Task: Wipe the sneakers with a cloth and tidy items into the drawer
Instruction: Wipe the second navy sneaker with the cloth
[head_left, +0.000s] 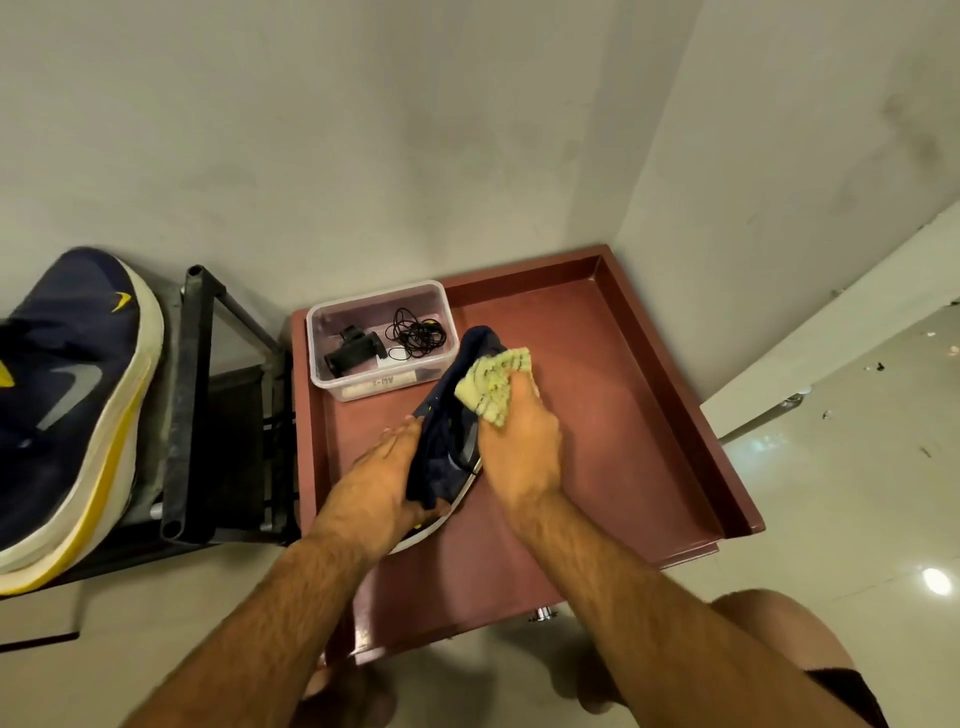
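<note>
While the navy sneaker (448, 441) is held over the open reddish-brown drawer (649, 395), tilted with its toe pointing away and its white sole edge showing low on the right, it is gripped at the heel end by the left hand (387, 470), whose fingers are curled round the collar on the near-left side. A yellow-green striped cloth (493, 384) is bunched in the right hand (519, 441) and pressed onto the upper part of the shoe; the fingers are closed round the cloth, though the fingertips themselves are hidden under the fabric. Both bare forearms are seen reaching in from the bottom of the view.

Just beyond the toe of the shoe, in the far-left corner of the drawer, a clear plastic container (379, 338) is set. Inside it a small black device (350, 351), a tangle of thin black cord (418, 332) and a small white item can be made out; the label on the near wall is too blurred to be read. A metal knob (542, 614) is seen on the drawer's front edge.

To the left of the drawer, a black metal rack (192, 405) is placed, and on it, at the far left of the view, a second navy sneaker (72, 405) with a thick white and yellow sole is rested, well apart from the hands. Pale walls and a glossy tiled floor (857, 493) are seen around.
</note>
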